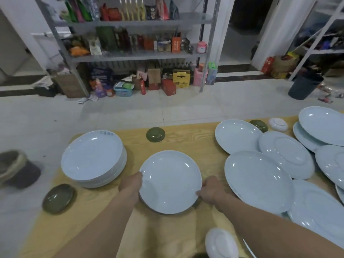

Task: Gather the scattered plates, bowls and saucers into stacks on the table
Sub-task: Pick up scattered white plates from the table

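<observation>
We hold a pale blue plate [170, 181] by its two sides over the middle of the wooden surface [186, 140]. Our left hand [132, 183] grips the left rim and our right hand [212, 191] grips the right rim, fingers curled around the edge. We cannot tell whether the plate rests on the surface or is lifted off it. Just to its left stands a stack of plates [93, 157]. To the right, more plates [258, 181] lie scattered and overlapping. Three dark green saucers sit apart: one [155, 134] beyond the held plate, one [58, 198] near the left edge, one [258, 125] by the far plates. A white bowl [277, 124] lies upside down beside that last saucer.
</observation>
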A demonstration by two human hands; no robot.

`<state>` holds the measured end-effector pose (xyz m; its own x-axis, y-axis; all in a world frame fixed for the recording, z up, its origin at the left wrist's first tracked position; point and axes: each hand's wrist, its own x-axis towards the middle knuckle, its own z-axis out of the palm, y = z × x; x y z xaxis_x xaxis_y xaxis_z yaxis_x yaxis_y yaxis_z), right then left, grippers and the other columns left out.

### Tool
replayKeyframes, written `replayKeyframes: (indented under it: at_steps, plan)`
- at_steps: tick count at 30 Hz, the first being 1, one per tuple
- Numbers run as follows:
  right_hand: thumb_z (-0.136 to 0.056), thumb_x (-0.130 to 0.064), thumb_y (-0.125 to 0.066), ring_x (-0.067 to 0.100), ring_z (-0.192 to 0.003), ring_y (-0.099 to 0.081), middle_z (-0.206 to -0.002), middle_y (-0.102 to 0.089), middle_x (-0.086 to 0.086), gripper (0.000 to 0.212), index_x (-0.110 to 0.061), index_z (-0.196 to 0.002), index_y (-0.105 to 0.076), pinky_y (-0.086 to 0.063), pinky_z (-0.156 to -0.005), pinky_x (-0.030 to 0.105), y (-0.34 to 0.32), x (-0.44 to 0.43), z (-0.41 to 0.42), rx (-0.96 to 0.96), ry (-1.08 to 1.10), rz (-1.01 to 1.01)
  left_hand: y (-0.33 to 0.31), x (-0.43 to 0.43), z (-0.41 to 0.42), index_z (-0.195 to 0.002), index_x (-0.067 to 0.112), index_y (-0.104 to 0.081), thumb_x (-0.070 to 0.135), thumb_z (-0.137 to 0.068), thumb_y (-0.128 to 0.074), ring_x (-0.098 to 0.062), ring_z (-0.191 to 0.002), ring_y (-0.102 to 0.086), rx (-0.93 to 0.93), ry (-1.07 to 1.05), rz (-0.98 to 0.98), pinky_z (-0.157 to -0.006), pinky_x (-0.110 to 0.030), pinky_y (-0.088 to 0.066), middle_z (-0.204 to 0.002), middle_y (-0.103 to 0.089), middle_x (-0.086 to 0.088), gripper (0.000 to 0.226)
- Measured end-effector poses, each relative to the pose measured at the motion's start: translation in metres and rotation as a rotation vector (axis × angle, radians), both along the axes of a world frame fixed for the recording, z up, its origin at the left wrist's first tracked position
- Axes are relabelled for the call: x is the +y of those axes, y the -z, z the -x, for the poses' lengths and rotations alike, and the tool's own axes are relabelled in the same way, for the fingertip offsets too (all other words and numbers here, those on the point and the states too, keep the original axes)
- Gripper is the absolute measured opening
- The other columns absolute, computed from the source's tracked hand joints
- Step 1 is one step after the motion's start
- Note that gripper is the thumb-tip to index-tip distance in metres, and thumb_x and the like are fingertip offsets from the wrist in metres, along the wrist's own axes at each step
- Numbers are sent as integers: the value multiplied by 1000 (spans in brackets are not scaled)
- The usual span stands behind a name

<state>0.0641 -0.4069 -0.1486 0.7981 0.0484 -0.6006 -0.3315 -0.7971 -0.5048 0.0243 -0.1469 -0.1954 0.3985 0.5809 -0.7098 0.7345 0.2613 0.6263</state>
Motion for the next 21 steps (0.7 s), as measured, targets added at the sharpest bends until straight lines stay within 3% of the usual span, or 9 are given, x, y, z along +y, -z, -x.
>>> replayKeyframes:
  at_steps: [3, 7, 9, 11, 12, 14, 16, 18, 21]
  plan:
    - [-72, -10, -73, 14, -66, -55, -75, -59, 3, 17, -8, -74, -56, -38, -46, 21, -1, 3, -1, -41, -37, 33, -18, -8, 1, -103, 6, -71, 43, -70, -61, -34, -96, -67, 29, 50, -118, -88, -44, -56, -103, -70, -13, 51]
    - [-75, -12, -71, 11, -56, -44, -64, -47, -1, 30, -14, -62, -44, -32, -44, 18, -8, 1, -4, -50, -153, 63, -52, -26, 7, -111, 2, -65, 34, -93, -52, -35, -104, -61, 120, 197, -307, -85, -35, -50, -113, -65, -15, 38]
    - [-81, -21, -69, 14, -76, -55, -89, -61, 3, 16, -11, -90, -60, -44, -61, 21, -18, -6, -8, -84, -253, 99, -56, -30, 5, -111, 2, -64, 33, -94, -50, -34, -104, -60, 152, 296, -381, -77, -32, -45, -116, -64, -15, 39]
    - [-87, -31, -65, 20, -108, -58, -123, -59, 5, 47, -12, -128, -55, -48, -87, 28, -30, -22, -17, -175, -318, 137, -63, -39, -2, -115, 4, -63, 36, -94, -46, -32, -107, -59, 154, 391, -441, -78, -32, -44, -120, -62, -13, 42]
    - [-90, -34, -62, 21, -118, -54, -132, -56, 5, 52, -14, -136, -49, -45, -95, 30, -38, -33, -22, -232, -342, 162, -67, -46, -7, -118, 6, -63, 37, -94, -44, -32, -109, -58, 151, 438, -465, -82, -34, -46, -123, -61, -13, 44]
    - [-94, -39, -55, 22, -130, -45, -144, -46, 5, 57, -17, -144, -41, -36, -107, 34, -54, -57, -30, -362, -407, 260, -80, -68, -18, -130, 13, -57, 40, -94, -43, -32, -121, -50, 117, 548, -526, -96, -40, -46, -135, -53, -11, 47]
    - [-96, -50, -47, 22, -144, -27, -158, -27, 6, 65, -21, -151, -29, -16, -117, 43, -66, -88, -37, -481, -504, 440, -96, -97, -27, -145, 22, -42, 43, -95, -45, -31, -137, -33, 78, 736, -665, -107, -42, -38, -151, -35, -11, 54]
    - [-96, -59, -39, 23, -151, -6, -164, -5, 6, 74, -25, -156, -13, 0, -118, 54, -76, -122, -42, -510, -560, 567, -112, -132, -35, -153, 28, -24, 47, -97, -44, -32, -146, -14, 35, 966, -869, -113, -44, -29, -161, -11, -10, 63]
    - [-94, -66, -34, 28, -151, 4, -164, 7, 7, 80, -30, -156, 0, 4, -116, 61, -84, -170, -47, -456, -582, 642, -123, -186, -47, -156, 31, -8, 46, -98, -43, -30, -150, 8, -48, 1188, -987, -119, -49, -15, -163, 13, -5, 70]
